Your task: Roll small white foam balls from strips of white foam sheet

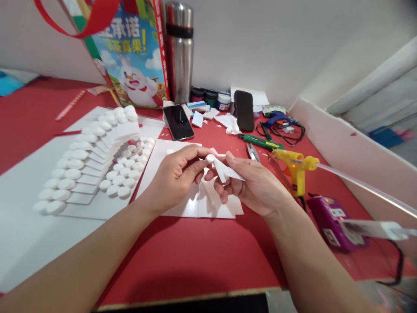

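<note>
Both hands meet in the middle, above white sheets on the red table. My left hand pinches the rolled end of a white paper strip. The fingers of my right hand are closed on the strip's other side, its loose end sticking out over them. Left of the hands, round white discs lie in rows on a white board. More discs line a curved, layered white piece on that board.
Two phones, a steel flask and a printed bag stand or lie behind. On the right are a green cutter, a yellow glue gun, a purple box and a low wall.
</note>
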`<state>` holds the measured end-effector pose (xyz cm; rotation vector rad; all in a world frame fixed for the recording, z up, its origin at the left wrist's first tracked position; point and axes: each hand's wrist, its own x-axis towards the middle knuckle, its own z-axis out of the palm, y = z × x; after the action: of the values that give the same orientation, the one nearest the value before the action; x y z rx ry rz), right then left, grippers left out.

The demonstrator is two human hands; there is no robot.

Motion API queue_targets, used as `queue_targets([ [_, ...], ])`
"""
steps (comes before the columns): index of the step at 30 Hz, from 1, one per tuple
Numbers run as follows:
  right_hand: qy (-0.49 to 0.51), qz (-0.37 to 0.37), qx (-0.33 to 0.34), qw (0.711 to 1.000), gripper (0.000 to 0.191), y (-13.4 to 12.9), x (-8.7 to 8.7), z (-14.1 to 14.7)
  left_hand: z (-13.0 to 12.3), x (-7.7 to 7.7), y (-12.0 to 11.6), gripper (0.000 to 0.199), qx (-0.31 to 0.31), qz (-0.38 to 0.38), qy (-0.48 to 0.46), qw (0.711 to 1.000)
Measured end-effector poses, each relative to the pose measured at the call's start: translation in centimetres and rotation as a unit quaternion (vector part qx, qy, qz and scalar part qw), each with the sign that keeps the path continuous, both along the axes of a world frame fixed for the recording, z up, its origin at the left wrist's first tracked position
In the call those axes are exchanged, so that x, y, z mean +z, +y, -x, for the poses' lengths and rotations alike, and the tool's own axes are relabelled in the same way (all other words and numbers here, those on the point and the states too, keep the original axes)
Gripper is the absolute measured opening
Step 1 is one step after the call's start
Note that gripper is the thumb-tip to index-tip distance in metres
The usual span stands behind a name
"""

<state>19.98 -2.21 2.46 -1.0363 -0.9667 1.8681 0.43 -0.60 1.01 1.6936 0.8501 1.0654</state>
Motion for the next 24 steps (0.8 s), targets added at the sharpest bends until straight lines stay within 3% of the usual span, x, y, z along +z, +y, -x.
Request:
queue_targets([
  [7,-0.035,-0.092,-0.006,0.995,0.023,-0.4,0.0,0.2,-0.2,-0.4,0.0,0.016,0.013,0.005,-0.009,1.0],
  [11,-0.172,-0.177,-0.036,0.969,0.035,-0.5,0.0,0.3,-0.3,-0.6,0.0,0.017,0.028,0.011,-0.013,0.999],
  [14,-0.308,-0.254,-0.077,0.914,0.038,-0.6,-0.1,0.4,-0.3,-0.6,-0.1,0.018,0.031,0.016,-0.019,0.999],
  [17,-0.396,-0.36,-0.097,0.839,0.025,-0.7,-0.4,0.5,-0.4,-0.4,-0.2,0.017,0.035,0.029,-0.026,0.999],
  [21,-0.46,-0.446,-0.157,0.752,0.017,-1.1,-0.7,0.9,-0.8,-0.4,-0.5,0.017,0.056,0.037,-0.042,0.997],
  [24,-0.488,-0.487,-0.189,0.699,0.014,-1.4,-0.7,1.5,-1.1,-0.5,-1.0,0.015,0.09,-0.002,-0.033,0.995],
])
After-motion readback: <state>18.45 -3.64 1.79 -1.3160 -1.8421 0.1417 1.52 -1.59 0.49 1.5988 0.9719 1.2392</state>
